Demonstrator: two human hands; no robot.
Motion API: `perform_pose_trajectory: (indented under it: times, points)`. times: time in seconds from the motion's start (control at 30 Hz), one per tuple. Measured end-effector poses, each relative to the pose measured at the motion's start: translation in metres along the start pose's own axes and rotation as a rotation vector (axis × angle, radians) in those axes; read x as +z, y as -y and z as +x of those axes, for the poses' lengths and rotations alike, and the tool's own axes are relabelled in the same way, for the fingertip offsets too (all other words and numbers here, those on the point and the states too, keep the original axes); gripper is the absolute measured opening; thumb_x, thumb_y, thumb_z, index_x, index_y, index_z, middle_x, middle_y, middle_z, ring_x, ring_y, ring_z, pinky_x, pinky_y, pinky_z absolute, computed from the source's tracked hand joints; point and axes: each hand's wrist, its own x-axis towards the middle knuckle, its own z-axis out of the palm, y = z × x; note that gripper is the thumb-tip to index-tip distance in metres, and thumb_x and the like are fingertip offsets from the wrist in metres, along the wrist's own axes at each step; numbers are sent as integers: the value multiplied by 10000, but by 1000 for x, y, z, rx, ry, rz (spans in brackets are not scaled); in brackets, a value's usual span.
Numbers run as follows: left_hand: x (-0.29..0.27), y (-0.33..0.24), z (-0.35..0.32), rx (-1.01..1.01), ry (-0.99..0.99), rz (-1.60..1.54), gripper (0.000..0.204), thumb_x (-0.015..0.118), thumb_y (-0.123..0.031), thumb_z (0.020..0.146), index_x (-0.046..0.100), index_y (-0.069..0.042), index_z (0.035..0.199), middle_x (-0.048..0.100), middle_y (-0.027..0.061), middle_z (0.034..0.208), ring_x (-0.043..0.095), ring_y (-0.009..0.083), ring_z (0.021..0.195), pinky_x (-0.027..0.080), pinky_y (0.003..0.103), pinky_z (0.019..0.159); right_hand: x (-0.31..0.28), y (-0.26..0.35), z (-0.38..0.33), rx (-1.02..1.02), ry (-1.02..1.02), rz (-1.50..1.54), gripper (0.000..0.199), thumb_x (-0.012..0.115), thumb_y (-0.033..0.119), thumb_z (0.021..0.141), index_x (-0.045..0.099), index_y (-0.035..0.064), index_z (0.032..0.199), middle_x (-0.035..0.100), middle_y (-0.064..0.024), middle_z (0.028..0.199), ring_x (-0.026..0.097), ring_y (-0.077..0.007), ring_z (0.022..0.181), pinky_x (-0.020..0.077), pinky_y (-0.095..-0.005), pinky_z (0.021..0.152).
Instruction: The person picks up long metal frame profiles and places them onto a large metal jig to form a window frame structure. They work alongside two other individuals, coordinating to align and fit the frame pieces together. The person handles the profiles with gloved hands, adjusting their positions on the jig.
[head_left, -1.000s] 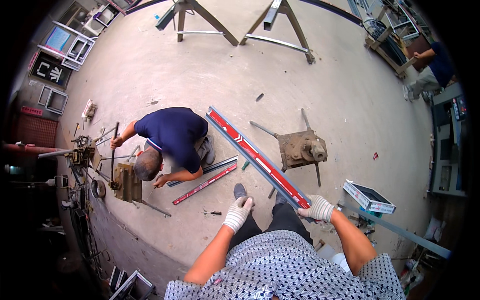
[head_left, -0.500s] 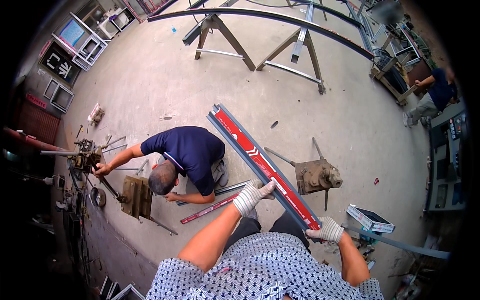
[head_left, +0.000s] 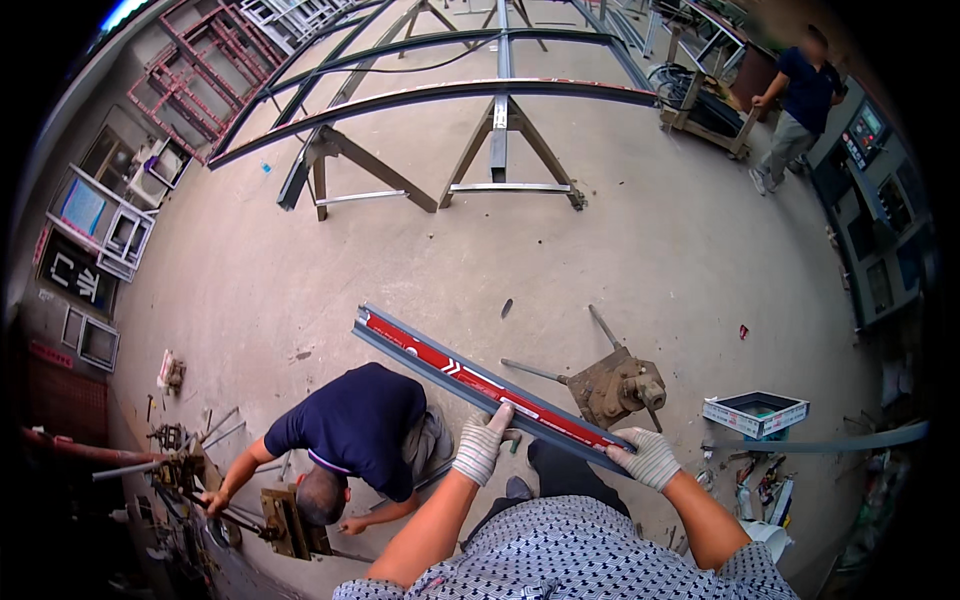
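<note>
Pale floor [head_left: 440, 260] spread across the workshop, with a long metal framework [head_left: 430, 97] resting on brown trestles [head_left: 505, 150] toward the far side. At the right, a standing person [head_left: 808, 90] had a hand on a wooden cart [head_left: 708, 122].

Nearer, the wearer held a grey metal profile [head_left: 480, 383] with a red strip along its face. It hung above the floor, slanting from the far left down to the near right, in front of the wearer's body. The left hand [head_left: 480, 450], in a striped glove, gripped its near edge past the middle, thumb on top; the fingers underneath were hidden. The right hand [head_left: 648, 457], gloved alike, was closed around the near end.

Beyond the profile was a rusty legged stand [head_left: 615, 388], and to its right lay a small rectangular frame [head_left: 755, 415]. On the left, a crouching co-worker [head_left: 350, 425] in navy bent beside a brown metal block [head_left: 285, 522], one hand on a dark bar.
</note>
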Motion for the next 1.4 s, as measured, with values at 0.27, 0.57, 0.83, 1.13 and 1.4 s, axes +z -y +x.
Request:
perform_pose_trajectory:
  times: [0.27, 0.57, 0.83, 1.13, 1.4]
  points:
    - [17, -70, 76, 110, -235, -76, 201, 671, -211, 966, 667, -45, 1078, 695, 32, 901, 641, 121, 663, 545, 235, 529, -18, 5, 110, -61, -74, 75, 312, 682, 348, 916, 729, 64, 1038, 700, -164, 927, 691, -340, 899, 548, -419, 805]
    - [35, -154, 146, 214, -66, -145, 205, 693, -200, 959, 626, -79, 1111, 676, 17, 905, 648, 128, 741, 552, 257, 574, -60, 21, 204, 11, -85, 119, 362, 668, 390, 917, 733, 62, 1055, 719, -187, 993, 704, -355, 916, 557, -422, 830]
    - [7, -209, 246, 63, 187, -166, 318, 750, -316, 928, 614, -124, 1143, 674, 0, 969, 638, 119, 803, 528, 272, 650, -51, 55, 275, 179, -127, 134, 333, 665, 364, 913, 730, 57, 1024, 715, -213, 932, 707, -366, 891, 555, -439, 819]
    - [-71, -335, 383, 6, 292, 68, 461, 695, -347, 964, 583, -22, 1271, 686, 94, 1114, 668, 192, 981, 562, 329, 811, -29, 141, 400, 317, -333, 249, 398, 594, 369, 966, 687, -12, 1032, 703, -246, 879, 702, -359, 817, 544, -438, 755]
    - [-88, -403, 440, 80, 75, -219, 273, 652, -227, 974, 627, -43, 1173, 678, 103, 1030, 662, 203, 936, 574, 352, 806, -68, 155, 455, 489, -621, 75, 384, 690, 356, 904, 641, -24, 935, 680, -231, 814, 670, -327, 717, 535, -434, 680]
